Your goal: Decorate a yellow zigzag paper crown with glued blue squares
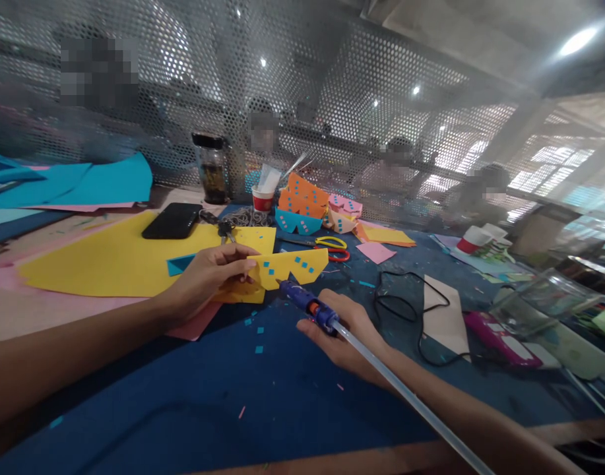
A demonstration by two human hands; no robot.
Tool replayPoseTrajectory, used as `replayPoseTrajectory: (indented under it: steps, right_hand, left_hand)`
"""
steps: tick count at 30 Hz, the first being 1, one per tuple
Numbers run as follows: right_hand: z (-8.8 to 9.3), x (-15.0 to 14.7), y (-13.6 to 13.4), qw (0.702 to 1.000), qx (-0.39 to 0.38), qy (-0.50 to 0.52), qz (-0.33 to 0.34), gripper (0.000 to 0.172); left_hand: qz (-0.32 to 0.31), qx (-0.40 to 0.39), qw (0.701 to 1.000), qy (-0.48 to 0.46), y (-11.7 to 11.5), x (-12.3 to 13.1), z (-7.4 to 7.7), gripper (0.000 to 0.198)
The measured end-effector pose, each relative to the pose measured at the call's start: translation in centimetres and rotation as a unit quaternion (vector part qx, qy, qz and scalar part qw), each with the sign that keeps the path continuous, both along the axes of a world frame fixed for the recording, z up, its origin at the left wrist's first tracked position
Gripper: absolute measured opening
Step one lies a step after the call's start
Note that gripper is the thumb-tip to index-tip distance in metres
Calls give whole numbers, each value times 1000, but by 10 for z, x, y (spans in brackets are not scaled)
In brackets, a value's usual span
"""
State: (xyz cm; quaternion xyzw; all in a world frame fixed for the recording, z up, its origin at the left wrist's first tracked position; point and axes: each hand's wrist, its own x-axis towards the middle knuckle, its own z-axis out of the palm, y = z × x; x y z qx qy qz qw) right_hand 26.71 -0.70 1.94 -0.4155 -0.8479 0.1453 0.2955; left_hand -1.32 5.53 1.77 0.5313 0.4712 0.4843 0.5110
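Note:
My left hand (216,280) pinches the left end of a yellow paper cutout (285,267), which has a notched lower edge and several small blue squares on its face. A blue glue gun (307,305) is gripped in my right hand (349,326). Its nozzle points up and left, close to the cutout's lower edge; whether it touches I cannot tell. From the back of the gun a long clear glue stick (406,396) sticks out toward me. Loose blue paper squares (259,331) lie on the dark blue table surface below the cutout.
Yellow sheets (104,264) lie at left, with a black phone (171,220) and keys (226,229) on them. Behind are a jar (210,168), a red-and-white cup (263,198), finished-looking orange cutouts (305,196) and scissors (334,247). A black cord (406,316) and purple device (503,340) lie right.

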Motion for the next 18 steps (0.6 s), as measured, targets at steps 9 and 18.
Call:
replayPoseTrajectory:
  steps: [9, 18]
  right_hand:
    - [-1, 0, 0, 1000, 16, -6, 2, 35]
    - [-1, 0, 1, 1000, 15, -17, 1, 36]
  left_hand:
    - [-1, 2, 1000, -1, 2, -2, -3, 36]
    - [-3, 1, 1000, -6, 2, -1, -3, 36]
